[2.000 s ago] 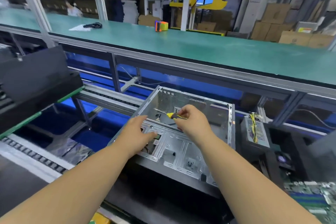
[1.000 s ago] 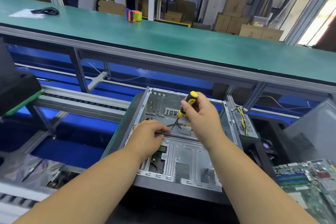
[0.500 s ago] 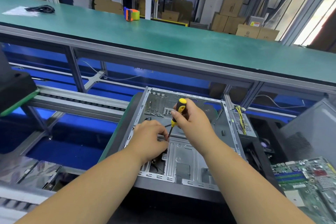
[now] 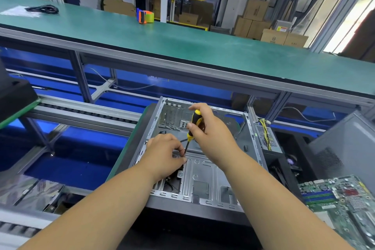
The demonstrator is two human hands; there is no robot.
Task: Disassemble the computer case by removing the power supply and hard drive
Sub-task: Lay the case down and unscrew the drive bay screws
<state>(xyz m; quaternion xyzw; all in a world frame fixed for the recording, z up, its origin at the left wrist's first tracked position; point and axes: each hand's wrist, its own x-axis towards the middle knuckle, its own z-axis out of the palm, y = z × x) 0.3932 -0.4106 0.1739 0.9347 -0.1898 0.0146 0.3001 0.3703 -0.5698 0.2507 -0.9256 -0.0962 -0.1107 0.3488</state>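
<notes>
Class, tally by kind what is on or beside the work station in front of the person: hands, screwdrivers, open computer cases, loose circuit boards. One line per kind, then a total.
Hands: 2 (left hand, right hand)
Screwdriver: 1
Open computer case: 1
Loose circuit board: 1
Total: 5

screwdriver (image 4: 194, 126) raised upright, tip lowered beside left hand (image 4: 166, 153)

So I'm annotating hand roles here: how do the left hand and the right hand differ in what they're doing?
The right hand grips the handle of the screwdriver, while the left hand rests curled by its tip, and whether it pinches the shaft is unclear. The right hand sits higher and farther into the case; the left hand sits lower and nearer. Both are bare and work over the open case.
</notes>
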